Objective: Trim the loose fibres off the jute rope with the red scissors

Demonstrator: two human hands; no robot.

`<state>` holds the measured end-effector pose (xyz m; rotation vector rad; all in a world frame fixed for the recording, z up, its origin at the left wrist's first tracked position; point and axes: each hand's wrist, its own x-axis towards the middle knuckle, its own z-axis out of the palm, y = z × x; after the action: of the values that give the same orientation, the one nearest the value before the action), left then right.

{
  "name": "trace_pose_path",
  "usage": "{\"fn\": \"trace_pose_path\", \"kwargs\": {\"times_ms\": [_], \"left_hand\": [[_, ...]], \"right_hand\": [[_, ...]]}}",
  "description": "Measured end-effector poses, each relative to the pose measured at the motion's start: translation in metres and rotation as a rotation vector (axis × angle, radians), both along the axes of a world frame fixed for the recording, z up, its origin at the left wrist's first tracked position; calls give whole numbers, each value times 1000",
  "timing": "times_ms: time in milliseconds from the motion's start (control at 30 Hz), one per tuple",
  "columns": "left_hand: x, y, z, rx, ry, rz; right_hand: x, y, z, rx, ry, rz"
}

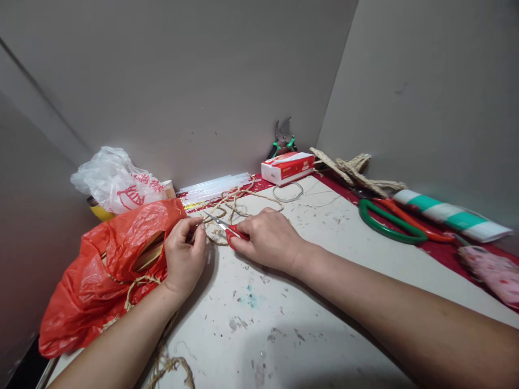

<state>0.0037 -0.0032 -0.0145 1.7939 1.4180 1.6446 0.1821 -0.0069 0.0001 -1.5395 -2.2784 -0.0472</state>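
Note:
My right hand [270, 237] is closed around the red handles of a small pair of scissors [221, 222]. Their blades are parted and point left, close to the fingertips of my left hand [184, 254]. That hand is pinched on a twisted straw rope, mostly hidden by the fingers. More of the straw rope [233, 205] lies in loose loops behind the scissors, and another stretch [174, 367] runs under my left forearm. Beside my left hand sits a red plastic bag [93, 275] with flat, wood-coloured pieces showing through its opening.
A white plastic bag [117, 183], clear sticks [214, 186], a red-and-white box [287, 168] and pruning shears [284, 138] stand along the back. At right lie large green-handled scissors [389, 232], a striped roll [450, 213] and a pink patterned item [492, 273]. Grey walls enclose the white tabletop [308, 319].

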Motion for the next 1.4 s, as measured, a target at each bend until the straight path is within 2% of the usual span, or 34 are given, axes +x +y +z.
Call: {"fn": "trace_pose_path", "kwargs": {"times_ms": [100,167,233,367,467,667,800,1000,1067,1233,1400], "left_hand": [[-1,2,0,-50,-61,-28],[0,3,1,-107,-141,-70],[4,1,2,-218,-246,-149],[12,-8,4,-452,-374,-318],[15,-14,4,-497,-331,-383],[14,-13,2,-493,-323,-442],[15,-15,2,-524,-390,-467],[17,-15,8,-698,-472,-555],[17,-16,10,-684,-435,-552],[13,-17,9,-537,-328,-493],[15,-17,8,-633,-447,-516]], "right_hand": [[2,2,-1,-31,71,-12],[2,5,-5,-32,229,-23],[1,8,-10,-104,509,0],[-4,13,-15,-435,1181,163],[-5,14,-10,-523,1412,165],[3,18,-4,-431,1543,188],[5,21,-6,-476,1622,197],[4,21,-4,-473,1679,182],[3,20,-3,-474,1713,168],[1,16,3,-527,1773,142],[3,18,0,-544,1690,199]]}}
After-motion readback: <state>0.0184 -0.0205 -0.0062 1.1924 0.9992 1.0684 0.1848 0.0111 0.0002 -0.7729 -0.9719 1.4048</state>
